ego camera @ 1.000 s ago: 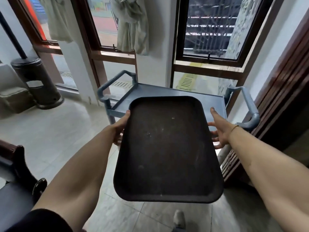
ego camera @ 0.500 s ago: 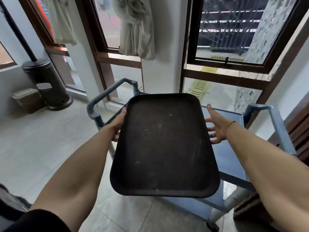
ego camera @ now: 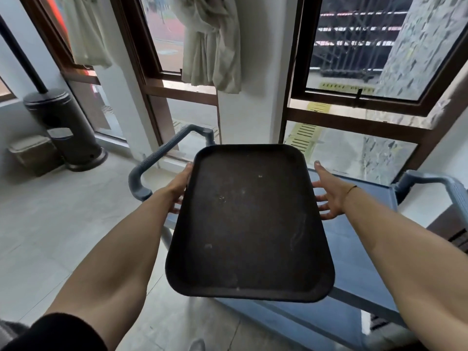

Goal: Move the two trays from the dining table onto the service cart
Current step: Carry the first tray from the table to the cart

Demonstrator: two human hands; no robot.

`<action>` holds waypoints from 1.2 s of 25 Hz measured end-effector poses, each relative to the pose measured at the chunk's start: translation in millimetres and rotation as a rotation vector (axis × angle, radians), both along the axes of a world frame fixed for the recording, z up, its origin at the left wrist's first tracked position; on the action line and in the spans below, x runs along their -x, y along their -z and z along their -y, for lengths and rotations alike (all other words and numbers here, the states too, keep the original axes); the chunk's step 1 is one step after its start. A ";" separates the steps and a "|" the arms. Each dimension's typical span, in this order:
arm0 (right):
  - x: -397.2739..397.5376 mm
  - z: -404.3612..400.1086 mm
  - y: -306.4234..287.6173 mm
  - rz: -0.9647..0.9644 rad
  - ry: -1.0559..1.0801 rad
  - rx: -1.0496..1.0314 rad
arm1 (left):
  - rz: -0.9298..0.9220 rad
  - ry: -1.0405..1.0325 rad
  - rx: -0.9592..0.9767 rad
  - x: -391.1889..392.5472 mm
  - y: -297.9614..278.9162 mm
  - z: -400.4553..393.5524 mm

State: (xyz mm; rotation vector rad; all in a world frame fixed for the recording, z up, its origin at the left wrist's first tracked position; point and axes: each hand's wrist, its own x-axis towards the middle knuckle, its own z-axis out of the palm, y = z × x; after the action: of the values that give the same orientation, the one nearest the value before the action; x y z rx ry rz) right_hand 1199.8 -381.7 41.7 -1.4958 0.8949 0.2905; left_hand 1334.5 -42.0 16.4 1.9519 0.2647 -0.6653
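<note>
A dark brown rectangular tray (ego camera: 249, 221) fills the middle of the head view, held level above the grey-blue service cart (ego camera: 354, 247). My left hand (ego camera: 179, 190) grips its left edge, thumb on the rim and fingers underneath. On the opposite side my right hand (ego camera: 329, 196) holds the right edge from below, with fingers spread. The tray is empty and covers most of the cart's top shelf. Only one tray is in view.
The cart's handles stick up at the left (ego camera: 157, 158) and the right (ego camera: 440, 183). A dark patio heater base (ego camera: 65, 122) and a small beige bin (ego camera: 33, 153) stand on the tiled floor at left. Windows and tied curtains (ego camera: 212, 46) are behind the cart.
I have stepped closer to the cart. The tray has travelled forward with both hands and now hangs over the cart's top shelf instead of in front of it.
</note>
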 end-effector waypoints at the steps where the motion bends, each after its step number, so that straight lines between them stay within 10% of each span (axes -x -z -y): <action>1: -8.2 -4.8 2.6 -0.007 0.009 0.001 | -0.008 0.025 -0.012 -12.8 0.3 -3.1; 30: -115.0 -143.5 92.6 -0.132 0.376 -0.061 | -0.207 0.424 -0.152 -211.6 97.6 -59.1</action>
State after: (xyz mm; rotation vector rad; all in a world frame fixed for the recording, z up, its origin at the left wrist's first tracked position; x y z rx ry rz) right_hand 1314.8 -238.1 -50.9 -1.2328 1.2401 0.1388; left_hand 1546.1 17.1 -81.3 2.1069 0.0237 -1.1548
